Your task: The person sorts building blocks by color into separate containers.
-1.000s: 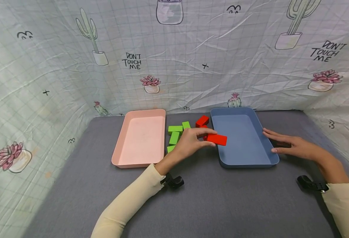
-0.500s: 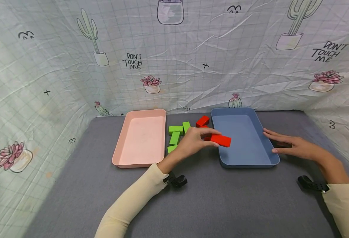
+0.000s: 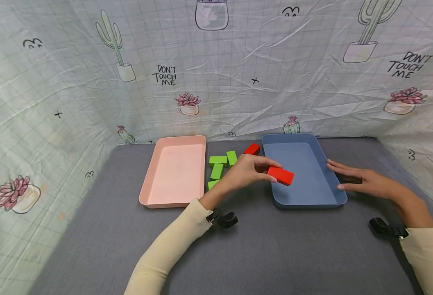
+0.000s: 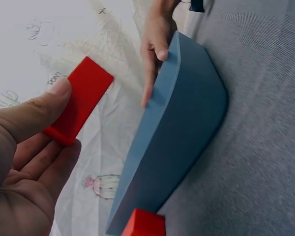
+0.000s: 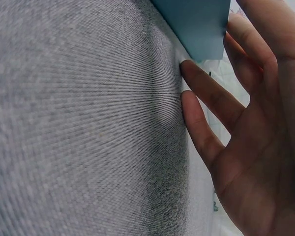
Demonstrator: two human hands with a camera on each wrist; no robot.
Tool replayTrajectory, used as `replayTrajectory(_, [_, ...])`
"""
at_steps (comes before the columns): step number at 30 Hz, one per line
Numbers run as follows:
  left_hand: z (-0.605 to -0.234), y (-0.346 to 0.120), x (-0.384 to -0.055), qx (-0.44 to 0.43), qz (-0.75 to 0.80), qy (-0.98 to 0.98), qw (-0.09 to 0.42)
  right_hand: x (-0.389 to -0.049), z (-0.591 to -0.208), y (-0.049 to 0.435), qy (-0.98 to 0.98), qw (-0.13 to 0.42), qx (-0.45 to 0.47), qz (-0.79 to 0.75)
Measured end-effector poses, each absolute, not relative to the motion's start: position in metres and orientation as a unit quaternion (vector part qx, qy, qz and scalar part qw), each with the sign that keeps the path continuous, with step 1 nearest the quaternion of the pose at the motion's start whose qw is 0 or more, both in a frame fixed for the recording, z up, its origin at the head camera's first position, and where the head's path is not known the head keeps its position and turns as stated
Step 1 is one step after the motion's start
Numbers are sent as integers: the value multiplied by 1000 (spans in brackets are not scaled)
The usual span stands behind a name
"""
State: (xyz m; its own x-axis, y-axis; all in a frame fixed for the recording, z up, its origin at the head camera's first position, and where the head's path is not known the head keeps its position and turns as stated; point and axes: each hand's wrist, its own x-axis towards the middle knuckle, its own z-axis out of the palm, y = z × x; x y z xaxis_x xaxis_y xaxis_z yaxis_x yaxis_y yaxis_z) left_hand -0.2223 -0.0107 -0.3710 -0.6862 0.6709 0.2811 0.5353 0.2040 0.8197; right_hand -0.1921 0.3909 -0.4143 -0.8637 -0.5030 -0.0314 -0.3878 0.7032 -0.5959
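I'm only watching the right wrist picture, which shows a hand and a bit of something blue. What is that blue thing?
Observer: It's one end of a shallow blue tray.
Visitor: And what's happening out of my sight?
Observer: The left hand pinches a red block.
Visitor: Anything else on the table?
Observer: A pink tray, to the left of the blue tray in the head view.

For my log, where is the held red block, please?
In the head view, the red block appears over the left side of the blue tray, in the left hand.
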Motion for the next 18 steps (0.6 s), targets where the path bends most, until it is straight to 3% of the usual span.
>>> replayTrajectory(7, [-368, -4, -230, 380, 507, 765, 116, -194, -413, 391, 913, 110, -233, -316])
replayTrajectory(18, [-369, 1, -237, 389, 500, 762, 134, -193, -414, 390, 918, 103, -232, -303])
